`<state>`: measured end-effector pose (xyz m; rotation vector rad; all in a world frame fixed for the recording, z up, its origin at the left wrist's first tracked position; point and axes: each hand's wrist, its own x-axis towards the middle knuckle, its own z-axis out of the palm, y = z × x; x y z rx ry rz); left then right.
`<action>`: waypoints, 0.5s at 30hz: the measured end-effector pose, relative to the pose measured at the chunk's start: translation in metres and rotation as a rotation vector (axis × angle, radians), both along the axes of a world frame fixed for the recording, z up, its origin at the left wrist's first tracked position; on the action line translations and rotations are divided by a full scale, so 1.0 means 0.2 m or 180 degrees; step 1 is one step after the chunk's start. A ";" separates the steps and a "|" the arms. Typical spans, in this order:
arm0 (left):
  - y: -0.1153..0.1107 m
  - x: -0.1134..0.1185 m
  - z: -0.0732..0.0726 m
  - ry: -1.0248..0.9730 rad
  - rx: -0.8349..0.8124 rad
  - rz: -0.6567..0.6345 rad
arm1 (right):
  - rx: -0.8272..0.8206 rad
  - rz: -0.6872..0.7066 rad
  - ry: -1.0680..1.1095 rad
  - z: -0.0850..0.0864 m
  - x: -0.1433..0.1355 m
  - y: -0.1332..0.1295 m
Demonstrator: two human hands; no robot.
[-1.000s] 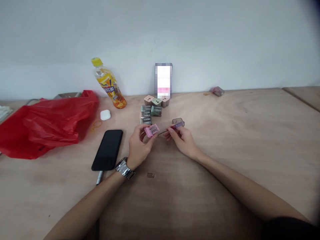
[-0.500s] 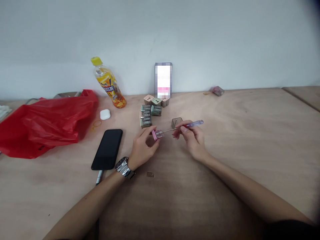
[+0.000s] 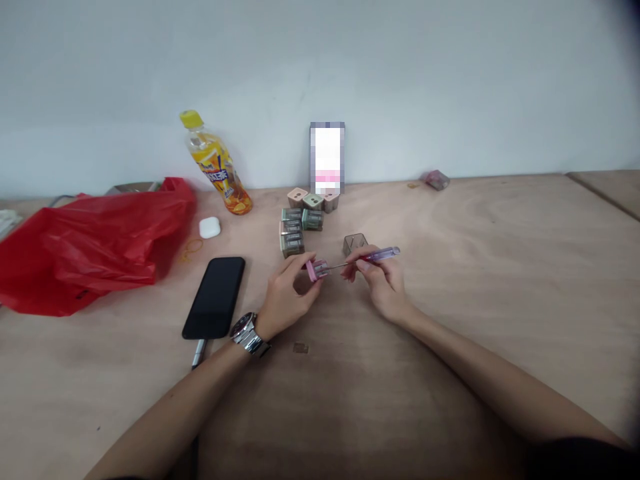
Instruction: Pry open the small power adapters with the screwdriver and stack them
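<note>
Our left hand (image 3: 286, 291) pinches a pink sharpener (image 3: 312, 271) near the grouped sharpeners (image 3: 291, 229); our right hand (image 3: 386, 285) grips a screwdriver (image 3: 384, 254), tip at the sharpener's metal insert (image 3: 321, 267) (contact too small to tell). We judge this unit partway: insert apparently seated, smoky case (image 3: 349, 247) off.

- On the yellow label (image 3: 214, 175) of the drink bottle (image 3: 220, 159), we read the characters 红茶; the lettering just to their left is too blurred for us to tell.
- On the phone propped against the wall (image 3: 327, 160), we see only a pixelated screen, white with a pink band, and can read no words there.
- On the red bag (image 3: 117, 233), we notice small dark marks low down, too creased to read.
</note>
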<state>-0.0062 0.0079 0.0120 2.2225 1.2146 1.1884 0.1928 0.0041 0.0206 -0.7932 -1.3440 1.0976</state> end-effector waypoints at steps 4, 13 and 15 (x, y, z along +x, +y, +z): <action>0.00 0.00 0.00 -0.0019 -0.0021 -0.0019 | -0.0009 0.0022 0.0032 -0.01 0.00 0.00; 0.00 0.00 -0.01 -0.0068 -0.0039 -0.0031 | 0.0089 0.0094 0.0070 -0.02 0.00 0.00; 0.00 0.00 -0.01 -0.0092 -0.0044 -0.0040 | 0.0093 0.0108 0.0086 -0.02 0.01 0.01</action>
